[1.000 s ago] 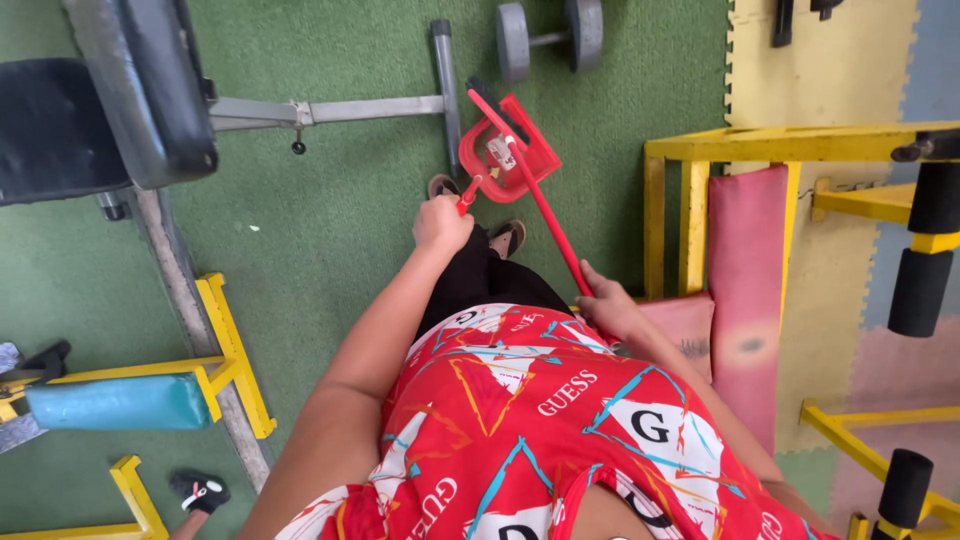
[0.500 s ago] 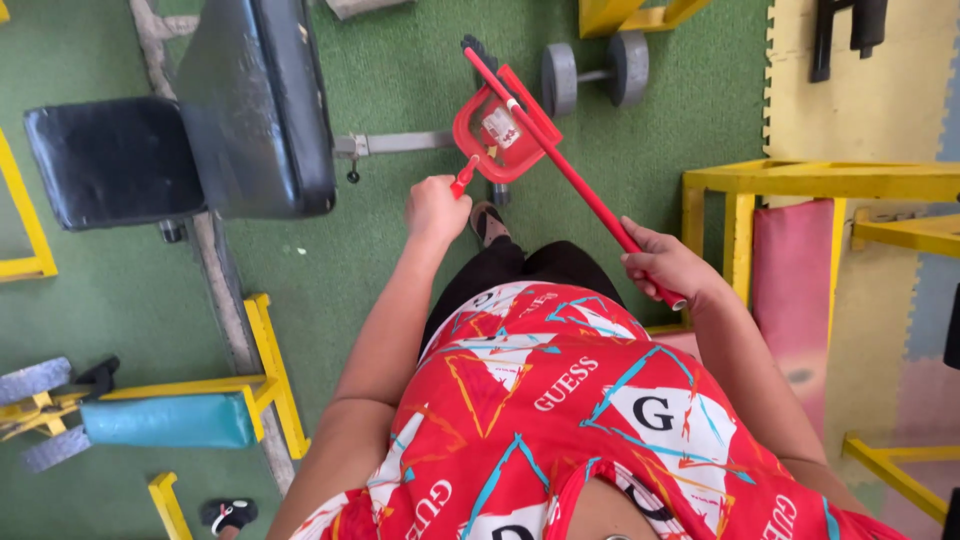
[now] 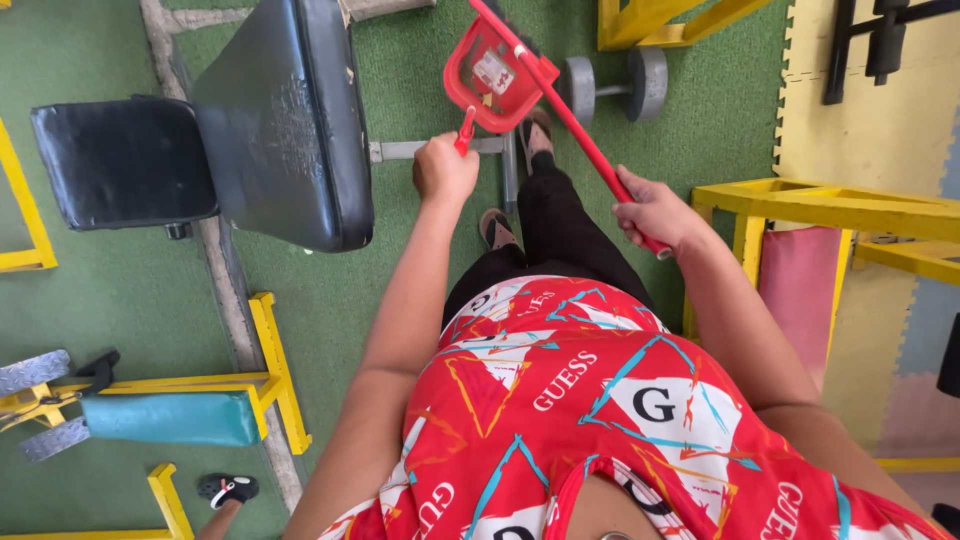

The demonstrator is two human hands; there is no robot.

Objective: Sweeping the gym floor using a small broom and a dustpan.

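My left hand (image 3: 444, 168) grips the short handle of a red dustpan (image 3: 488, 78) and holds it out in front of me over the green floor. A little debris lies in the pan. My right hand (image 3: 655, 212) is closed around a long red broom handle (image 3: 560, 105) that slants up and to the left across the dustpan's edge. The broom's head is out of view. My feet in sandals stand just below the dustpan.
A black padded weight bench (image 3: 280, 120) stands at the left on a grey metal frame. A grey dumbbell (image 3: 610, 85) lies ahead. Yellow metal frames (image 3: 830, 205) and coloured foam mats are at the right, another yellow frame (image 3: 270, 370) at the lower left.
I have stepped forward towards the bench and dumbbell. The dustpan and broom handle have risen higher in view, with both hands keeping their grips.
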